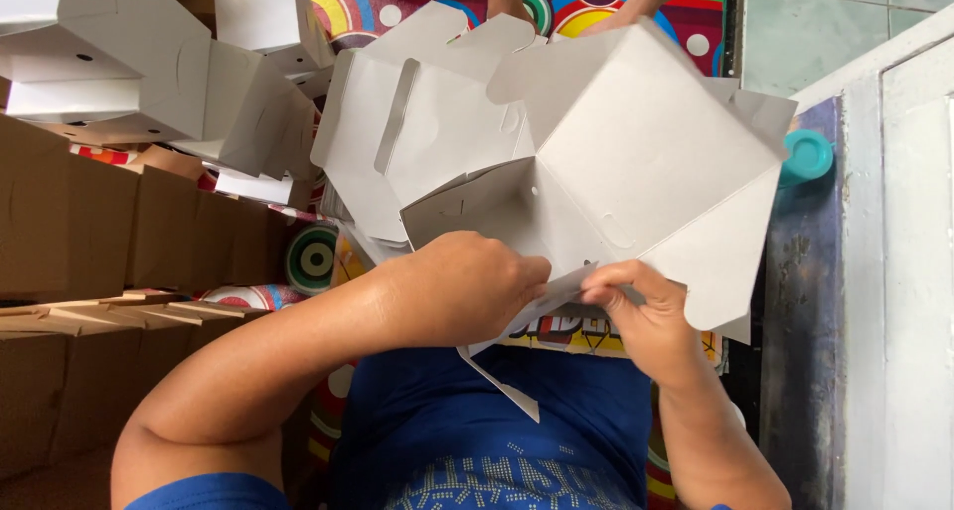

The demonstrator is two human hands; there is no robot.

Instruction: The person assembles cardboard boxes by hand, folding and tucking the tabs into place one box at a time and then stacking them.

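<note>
The half-folded white cardboard box (pixel 596 162) stands open above the person's lap; its lower flap (pixel 556 289) runs left to right between both hands. The left hand (pixel 467 286) is curled over the flap's left end, and the right hand (pixel 641 311) fingers (pixel 608 279) are pinched closed on its right end.

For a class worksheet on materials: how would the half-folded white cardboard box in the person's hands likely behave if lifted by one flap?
The white cardboard box looks thin, so probably light. Its unfastened flaps splay outward, so it would likely flex and sag.
</note>
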